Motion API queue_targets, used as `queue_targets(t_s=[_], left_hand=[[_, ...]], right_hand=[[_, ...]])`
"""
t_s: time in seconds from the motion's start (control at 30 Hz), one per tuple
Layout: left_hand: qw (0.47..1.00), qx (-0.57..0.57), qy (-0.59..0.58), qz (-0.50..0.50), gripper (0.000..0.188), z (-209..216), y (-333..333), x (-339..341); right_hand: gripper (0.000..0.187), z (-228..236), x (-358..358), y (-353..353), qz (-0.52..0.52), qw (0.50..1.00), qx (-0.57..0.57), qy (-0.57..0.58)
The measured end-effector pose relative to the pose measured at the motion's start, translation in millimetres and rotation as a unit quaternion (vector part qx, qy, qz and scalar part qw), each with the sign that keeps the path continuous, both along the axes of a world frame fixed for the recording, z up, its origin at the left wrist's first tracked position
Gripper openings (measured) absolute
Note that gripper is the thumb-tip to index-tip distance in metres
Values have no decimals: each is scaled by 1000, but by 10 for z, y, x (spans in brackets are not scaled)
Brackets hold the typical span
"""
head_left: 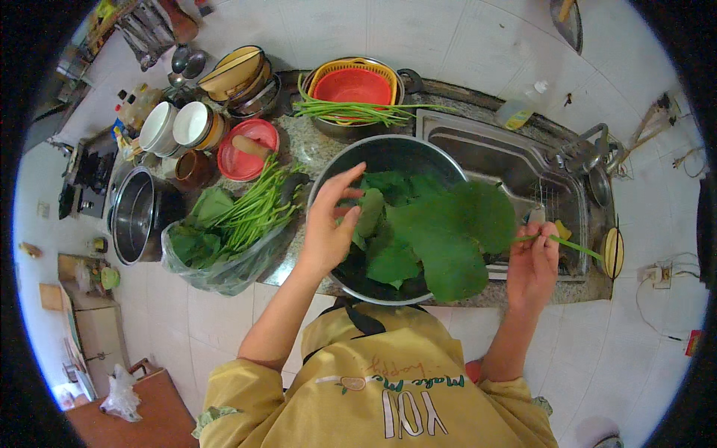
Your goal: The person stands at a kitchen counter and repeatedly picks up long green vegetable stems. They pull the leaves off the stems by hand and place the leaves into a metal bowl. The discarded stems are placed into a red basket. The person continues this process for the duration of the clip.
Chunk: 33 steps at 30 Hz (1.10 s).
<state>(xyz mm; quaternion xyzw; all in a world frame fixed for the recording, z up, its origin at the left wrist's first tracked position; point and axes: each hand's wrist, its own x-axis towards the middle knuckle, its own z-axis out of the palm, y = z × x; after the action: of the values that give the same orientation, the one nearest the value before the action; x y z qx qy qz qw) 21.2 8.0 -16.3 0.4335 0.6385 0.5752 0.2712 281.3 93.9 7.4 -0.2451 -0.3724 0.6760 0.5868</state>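
a wide metal basin point(403, 153) is holding dark green leaves. to its left, a clear plastic bag point(224, 278) is holding more leaves and a bundle of thin stalks point(250, 213). behind the basin, a pot point(401, 91) is carrying a yellow basket point(393, 78) with a red basket point(352, 84) inside; loose green stalks point(358, 112) are lying across the front. a red dish point(245, 163) is holding a brown implement point(250, 145). a deep dark pot point(134, 213) is standing at the far left, near white bowls point(193, 123).

the speckled stone worktop point(301, 138) is supporting these items along a white tiled wall point(418, 37). a metal sink point(489, 142) is adjoining the basin at right, with a bottle point(521, 110) standing behind it.

a large leaf point(441, 239) is spreading over the basin, between the two hands. the right hand point(532, 265) is pinching the green leaf stem point(575, 248) between thumb and fingertips, right of the basin. the left hand point(332, 228) is holding its fingers parted and curved beside the foliage; whether it is gripping a leaf edge cannot be told.
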Motion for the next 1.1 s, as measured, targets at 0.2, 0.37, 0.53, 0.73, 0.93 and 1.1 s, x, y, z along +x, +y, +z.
queue_targets(t_s=[0.2, 0.37, 0.53, 0.73, 0.93, 1.1], left_hand=[[950, 51, -241, -192, 53, 129, 150, 3], [994, -5, 16, -108, 24, 289, 196, 288], [966, -7, -241, 88, 17, 22, 156, -41], [959, 47, -243, -138, 62, 39, 26, 102], [904, 21, -336, -263, 80, 465, -96, 420], [919, -4, -287, -270, 54, 371, -157, 357]], right_hand=[[12, -40, 70, 16, 24, 1000, -9, 8], [12, 13, -31, -9, 22, 999, -21, -9], [14, 84, 21, 70, -95, 995, 28, -32], [14, 139, -18, 32, -133, 985, 56, -99], [13, 227, -167, -116, -100, 978, 127, -128], [26, 329, -280, -215, -52, 970, 171, -164]])
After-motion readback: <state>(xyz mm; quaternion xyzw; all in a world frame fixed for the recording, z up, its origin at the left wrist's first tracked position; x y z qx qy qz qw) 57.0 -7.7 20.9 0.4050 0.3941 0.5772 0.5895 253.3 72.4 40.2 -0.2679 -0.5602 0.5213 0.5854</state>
